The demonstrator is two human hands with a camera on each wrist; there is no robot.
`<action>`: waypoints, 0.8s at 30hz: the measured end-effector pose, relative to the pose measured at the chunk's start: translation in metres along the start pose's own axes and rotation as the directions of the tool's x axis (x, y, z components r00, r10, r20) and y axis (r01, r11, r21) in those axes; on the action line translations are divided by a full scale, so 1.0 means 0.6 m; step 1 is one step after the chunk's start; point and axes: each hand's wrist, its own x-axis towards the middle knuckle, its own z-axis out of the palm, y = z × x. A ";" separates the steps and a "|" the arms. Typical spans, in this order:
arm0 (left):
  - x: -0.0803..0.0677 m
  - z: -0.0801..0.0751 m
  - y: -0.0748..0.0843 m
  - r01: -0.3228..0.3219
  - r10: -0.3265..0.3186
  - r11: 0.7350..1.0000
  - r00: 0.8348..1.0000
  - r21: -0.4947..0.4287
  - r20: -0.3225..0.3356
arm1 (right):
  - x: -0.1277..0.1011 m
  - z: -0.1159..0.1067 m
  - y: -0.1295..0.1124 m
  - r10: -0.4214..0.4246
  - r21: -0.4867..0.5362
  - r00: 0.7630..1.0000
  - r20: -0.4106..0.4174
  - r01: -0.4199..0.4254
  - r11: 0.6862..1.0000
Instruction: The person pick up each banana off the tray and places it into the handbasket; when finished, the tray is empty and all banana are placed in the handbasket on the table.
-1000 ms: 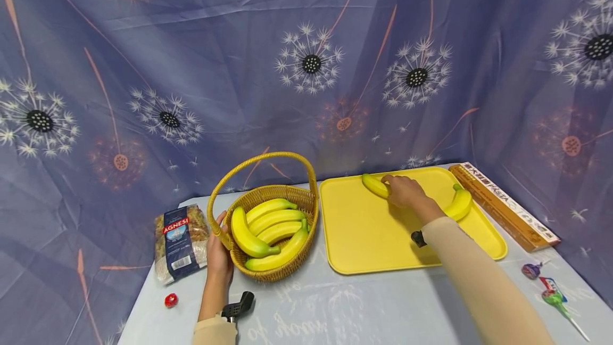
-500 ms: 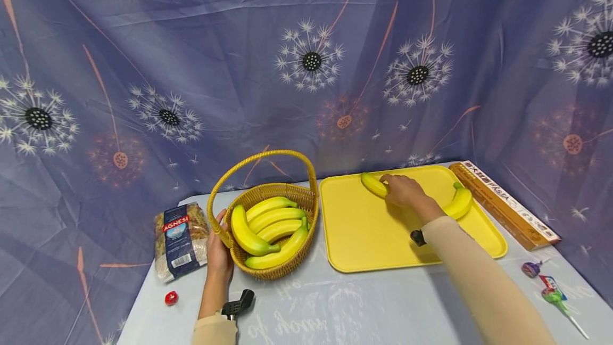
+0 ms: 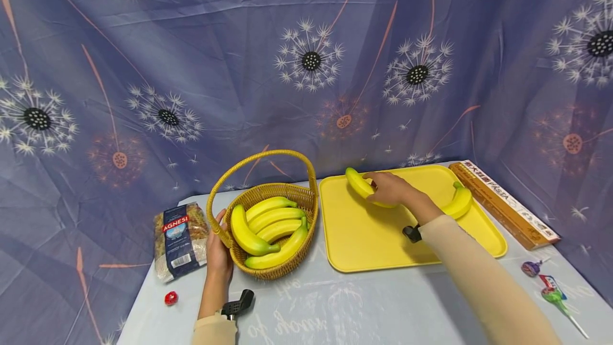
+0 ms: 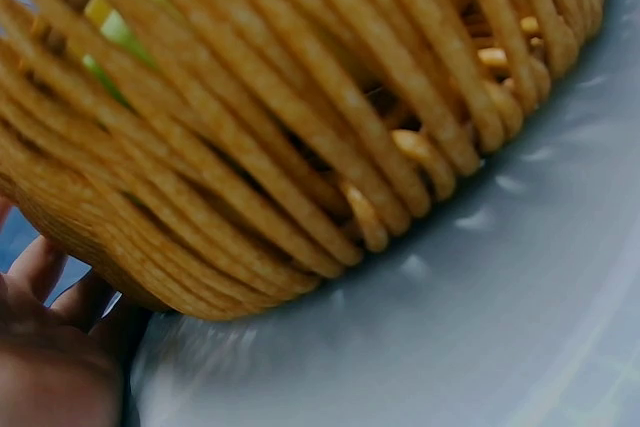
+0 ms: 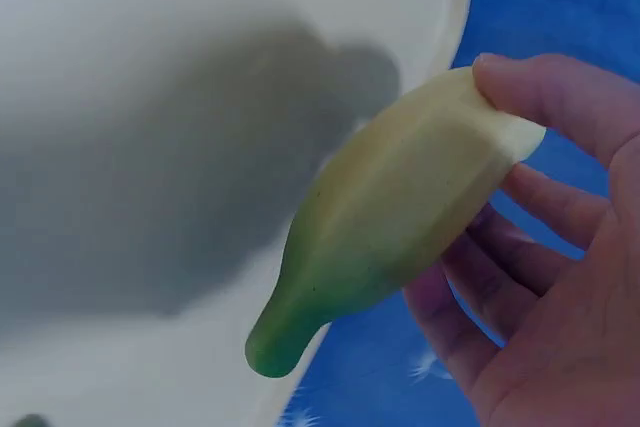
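Note:
My right hand point(image 3: 390, 190) pinches a yellow banana point(image 3: 356, 182) between thumb and fingers, over the back of the yellow tray point(image 3: 369, 244). In the right wrist view the banana point(image 5: 390, 197) hangs tilted with its greenish stem end down and its shadow apart from it on the tray. A second banana point(image 3: 458, 202) lies at the tray's right side, partly behind my right forearm. My left hand point(image 3: 218, 252) rests against the left side of the wicker basket point(image 3: 313, 217), its fingers touching the weave point(image 4: 250, 147). Several bananas point(image 3: 275, 222) lie inside the basket.
An Agnesi pasta bag point(image 3: 179, 241) lies left of the basket, with a red candy point(image 3: 171, 298) in front of it. A long pasta box point(image 3: 507, 206) borders the tray's right side. Lollipops point(image 3: 554, 297) lie at the front right. A dandelion-patterned curtain point(image 3: 239, 68) hangs behind the table.
My right hand has raised the banana from the tray and moved it left, toward the basket. My left hand and the basket stay in place.

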 end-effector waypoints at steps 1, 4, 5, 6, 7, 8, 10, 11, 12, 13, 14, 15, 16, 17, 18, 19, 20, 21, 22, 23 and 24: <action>0.000 0.000 0.000 0.001 -0.001 1.000 1.000 -0.001 0.001 | -0.001 -0.002 -0.008 -0.012 0.005 1.000 0.005 0.012 1.000; -0.001 -0.001 0.000 0.007 -0.007 1.000 1.000 -0.002 0.002 | -0.006 -0.010 -0.031 -0.045 0.038 0.998 0.036 0.044 0.998; -0.001 -0.001 0.000 0.007 -0.007 1.000 1.000 -0.004 0.002 | -0.008 -0.012 -0.038 -0.060 0.047 0.997 0.053 0.057 0.997; -0.002 -0.001 0.000 0.008 -0.008 1.000 1.000 -0.005 0.002 | -0.011 -0.015 -0.045 -0.076 0.056 0.994 0.075 0.071 0.996; -0.002 -0.001 0.000 0.008 -0.008 1.000 1.000 -0.005 0.003 | -0.013 -0.017 -0.051 -0.092 0.068 0.991 0.099 0.086 0.994; -0.002 -0.001 0.000 0.009 -0.009 1.000 1.000 -0.004 0.002 | -0.017 -0.020 -0.057 -0.107 0.083 0.986 0.132 0.096 0.992; -0.002 -0.001 0.001 0.012 -0.012 1.000 1.000 0.000 0.004 | -0.025 -0.026 -0.071 -0.139 0.102 0.969 0.203 0.120 0.987; -0.003 -0.001 0.001 0.012 -0.012 1.000 1.000 0.003 0.006 | -0.029 -0.029 -0.078 -0.153 0.115 0.959 0.239 0.129 0.985; -0.002 -0.001 0.001 0.011 -0.011 1.000 1.000 0.007 0.008 | -0.033 -0.031 -0.085 -0.164 0.123 0.949 0.270 0.135 0.983; -0.002 -0.001 0.001 0.009 -0.009 1.000 1.000 0.007 0.013 | -0.037 -0.034 -0.093 -0.174 0.130 0.940 0.294 0.141 0.981; -0.002 -0.001 0.001 0.006 -0.006 1.000 1.000 0.005 0.017 | -0.041 -0.036 -0.101 -0.183 0.133 0.932 0.314 0.148 0.980; -0.001 -0.001 0.002 0.004 -0.004 1.000 1.000 0.004 0.020 | -0.044 -0.037 -0.108 -0.195 0.133 0.926 0.324 0.159 0.978; -0.001 -0.001 0.002 0.001 -0.001 1.000 1.000 0.002 0.025 | -0.046 -0.038 -0.115 -0.207 0.136 0.921 0.329 0.171 0.976; -0.001 0.000 0.002 0.000 0.000 1.000 1.000 -0.002 0.025 | -0.048 -0.038 -0.120 -0.220 0.143 0.917 0.333 0.182 0.973; 0.000 0.000 0.002 -0.001 0.001 1.000 1.000 -0.004 0.025 | -0.050 -0.039 -0.127 -0.236 0.147 0.912 0.337 0.197 0.969; 0.000 0.000 0.002 -0.001 0.001 1.000 1.000 -0.006 0.023 | -0.052 -0.040 -0.133 -0.252 0.155 0.906 0.339 0.210 0.965; 0.000 0.000 0.001 0.001 -0.001 1.000 1.000 -0.008 0.020 | -0.054 -0.040 -0.139 -0.271 0.166 0.899 0.343 0.226 0.960; 0.000 0.000 0.001 0.003 -0.003 1.000 1.000 -0.008 0.017 | -0.055 -0.040 -0.145 -0.290 0.180 0.892 0.347 0.240 0.954; 0.000 0.000 0.001 0.005 -0.004 1.000 1.000 -0.007 0.016 | -0.057 -0.041 -0.152 -0.309 0.192 0.884 0.352 0.255 0.948; 0.000 -0.001 0.001 0.007 -0.007 1.000 1.000 -0.005 0.015 | -0.059 -0.041 -0.160 -0.327 0.195 0.877 0.352 0.273 0.942; 0.000 -0.001 0.001 0.007 -0.007 1.000 1.000 -0.004 0.014 | -0.060 -0.042 -0.167 -0.346 0.202 0.871 0.349 0.290 0.935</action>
